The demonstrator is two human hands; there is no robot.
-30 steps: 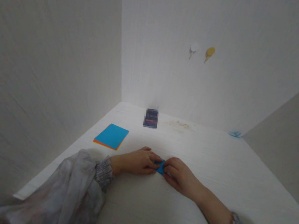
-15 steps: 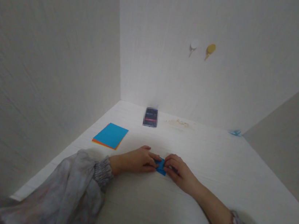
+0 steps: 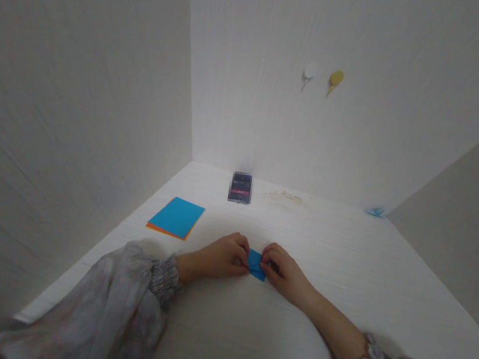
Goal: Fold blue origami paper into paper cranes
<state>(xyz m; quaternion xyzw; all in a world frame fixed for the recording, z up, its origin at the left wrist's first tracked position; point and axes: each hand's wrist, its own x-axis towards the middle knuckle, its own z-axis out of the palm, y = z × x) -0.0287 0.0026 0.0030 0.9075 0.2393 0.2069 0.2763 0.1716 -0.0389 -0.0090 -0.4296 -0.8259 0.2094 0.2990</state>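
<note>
From the head view, we saw the left hand (image 3: 232,256) pinching one side of a small blue paper (image 3: 256,266) and the right hand (image 3: 283,275) pinching the other. It sat between them, right of a paper stack (image 3: 176,217) on the counter (image 3: 211,329). Far right, we saw maybe a folded blue thing (image 3: 375,212).

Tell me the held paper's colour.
The held paper is blue; the head view shows it best.

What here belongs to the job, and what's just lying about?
In the job:
small blue paper, between left hand and right hand
paper stack, perhaps; untouched

Apparently not:
dark blurred object
pale-blue object, far right corner
white hook, yellow hook on wall
</note>
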